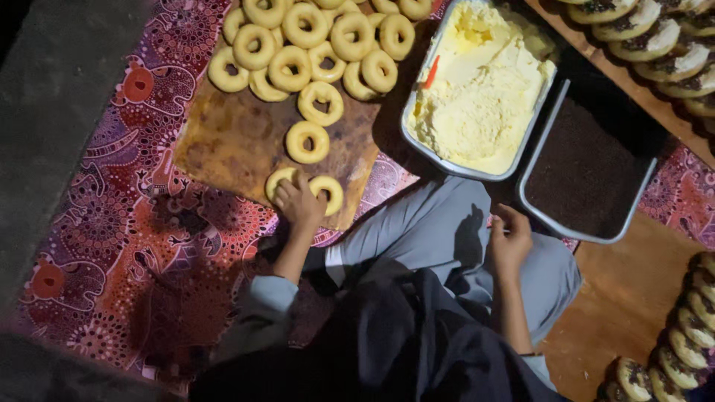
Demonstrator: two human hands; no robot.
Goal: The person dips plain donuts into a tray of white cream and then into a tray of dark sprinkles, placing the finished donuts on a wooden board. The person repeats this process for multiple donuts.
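The person sits on a patterned cloth (112, 223). The left hand (298, 199) is closing over the nearest plain ring doughnut (280, 182) at the near edge of the wooden board (231, 141), fingers curled on it but not yet lifting. The right hand (509, 242) rests loosely curled at the near rim of the dark sprinkle tray (585, 175); whether it holds anything cannot be told. A tray of pale cream (480, 85) sits beside it. Judged step: picking up a ring. A clean lift without denting the soft dough is called for.
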